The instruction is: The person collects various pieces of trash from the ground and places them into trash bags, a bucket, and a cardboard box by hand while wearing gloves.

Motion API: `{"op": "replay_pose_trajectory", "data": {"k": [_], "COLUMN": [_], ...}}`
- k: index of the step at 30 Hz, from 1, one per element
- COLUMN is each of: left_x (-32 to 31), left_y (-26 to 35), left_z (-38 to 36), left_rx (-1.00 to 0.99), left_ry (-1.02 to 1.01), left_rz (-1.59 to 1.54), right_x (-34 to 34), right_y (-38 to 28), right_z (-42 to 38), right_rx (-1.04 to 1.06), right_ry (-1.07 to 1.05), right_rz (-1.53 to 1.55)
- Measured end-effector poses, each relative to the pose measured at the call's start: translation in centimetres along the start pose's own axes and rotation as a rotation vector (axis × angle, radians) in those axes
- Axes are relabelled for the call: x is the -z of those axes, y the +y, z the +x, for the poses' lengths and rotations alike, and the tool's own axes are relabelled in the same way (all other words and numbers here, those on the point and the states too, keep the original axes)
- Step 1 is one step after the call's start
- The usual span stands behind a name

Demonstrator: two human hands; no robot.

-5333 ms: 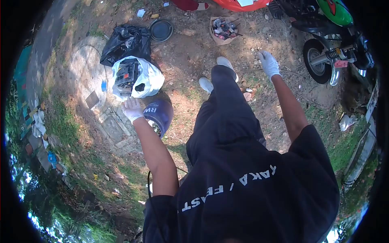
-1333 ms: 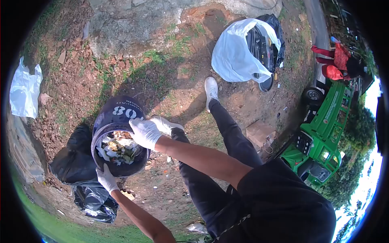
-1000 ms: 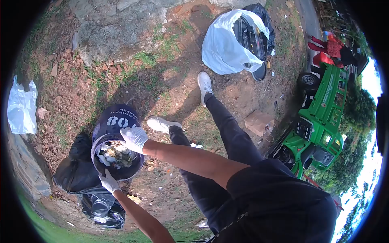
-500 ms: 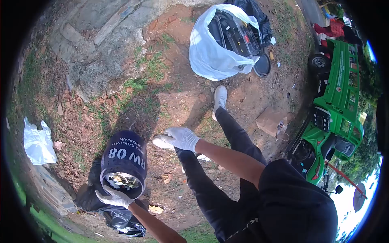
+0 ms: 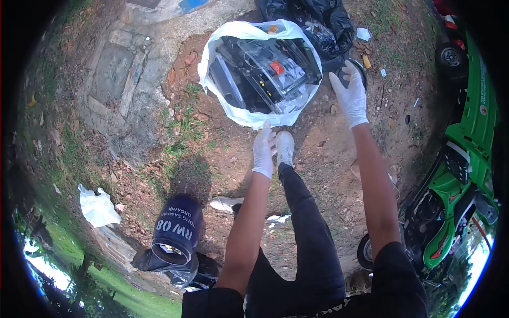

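Note:
My left hand (image 5: 263, 151), in a white glove, is open with fingers stretched toward the near edge of a large white plastic bag (image 5: 228, 108). Black plastic pieces, clear plastic and a small red item (image 5: 277, 67) fill the bag. To the right of the bag, my gloved right hand (image 5: 351, 98) is also open, thumb and fingers apart. Its fingertips overlap a dark round lid (image 5: 361, 74) on the ground. Neither hand holds anything. The dark blue bin (image 5: 183, 212), lettered RW 08, stands at lower left with litter inside its mouth.
Black garbage bags (image 5: 331, 32) lie behind the white bag, and another black bag (image 5: 151, 259) sits by the bin. A crumpled white bag (image 5: 99, 206) is at left. Broken concrete (image 5: 111, 74) covers the upper left. At right stands a green three-wheeled vehicle (image 5: 466, 138).
My left hand has left the bin's rim and reached forward to the white bag. My right hand has swung out to the bag's right side. My view has turned toward the bag.

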State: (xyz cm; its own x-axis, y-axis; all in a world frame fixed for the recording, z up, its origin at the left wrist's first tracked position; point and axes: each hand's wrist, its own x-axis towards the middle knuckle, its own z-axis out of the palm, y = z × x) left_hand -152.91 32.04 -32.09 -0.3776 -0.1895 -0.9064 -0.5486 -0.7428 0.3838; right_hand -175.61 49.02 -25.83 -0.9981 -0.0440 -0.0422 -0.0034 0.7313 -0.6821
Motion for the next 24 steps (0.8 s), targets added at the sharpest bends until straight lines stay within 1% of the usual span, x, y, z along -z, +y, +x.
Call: {"op": "replay_pose_trajectory", "data": {"k": [2, 3, 4, 6, 7, 9, 11, 12, 13, 15, 16, 17, 18, 19, 21, 23, 24], "left_x": [-5.6, -7.4, -7.8, -8.5, -9.4, -10.5, -8.3, -7.1, -6.6, -5.5, -4.3, -3.7, -3.1, -2.7, -1.1, 1.6, 1.3], "left_y": [0.7, 1.1, 0.7, -0.8, -0.3, 2.0, 1.8, 0.9, 0.8, 1.2, 1.2, 1.7, 2.1, 2.7, 2.9, 1.9, 2.2], "left_z": [1.7, 2.4, 3.6, 6.8, 6.0, 2.9, 3.0, 3.9, 3.4, 2.0, 1.5, 0.7, 0.0, -0.8, -1.0, -0.6, -1.4], "left_rx": [-0.052, 0.002, -0.006, -0.100, -0.100, -0.245, -0.288, -0.396, -0.396, -0.493, -0.440, -0.437, -0.460, -0.490, -0.481, -0.468, -0.483], "left_ry": [0.064, 0.159, 0.164, 0.268, 0.260, 0.316, 0.225, 0.239, 0.233, 0.101, 0.091, 0.087, 0.036, -0.010, 0.032, 0.088, 0.088], "left_rz": [-0.036, -0.071, -0.060, -0.121, -0.105, -0.319, -0.356, -0.385, -0.377, -0.422, -0.435, -0.434, -0.450, -0.468, -0.506, -0.474, -0.487], "right_x": [0.4, 0.2, -0.6, -2.6, -3.9, -7.0, -9.5, -11.2, -12.8, -14.3, -14.8, -14.9, -14.8, -14.2, -13.6, -12.8, -13.2], "right_y": [1.0, 0.9, 0.6, -0.5, -1.0, -1.3, -2.2, -2.1, -1.9, -2.1, -2.5, -3.0, -3.3, -4.4, -6.8, -7.9, -7.8], "right_z": [4.9, 6.4, 7.6, 9.6, 9.9, 10.5, 10.6, 10.6, 10.5, 10.2, 10.0, 9.7, 9.5, 9.5, 10.1, 10.3, 10.8], "right_rx": [0.280, 0.426, 0.489, 0.618, 0.681, 0.776, 0.736, 0.725, 0.713, 0.654, 0.632, 0.613, 0.616, 0.639, 0.685, 0.760, 0.831], "right_ry": [-0.075, -0.090, -0.124, -0.174, -0.204, -0.258, -0.329, -0.341, -0.358, -0.454, -0.468, -0.482, -0.482, -0.454, -0.427, -0.211, -0.108], "right_rz": [-0.255, -0.312, -0.340, -0.399, -0.426, -0.420, -0.455, -0.480, -0.503, -0.500, -0.557, -0.616, -0.619, -0.643, -0.660, -0.508, -0.468]}}
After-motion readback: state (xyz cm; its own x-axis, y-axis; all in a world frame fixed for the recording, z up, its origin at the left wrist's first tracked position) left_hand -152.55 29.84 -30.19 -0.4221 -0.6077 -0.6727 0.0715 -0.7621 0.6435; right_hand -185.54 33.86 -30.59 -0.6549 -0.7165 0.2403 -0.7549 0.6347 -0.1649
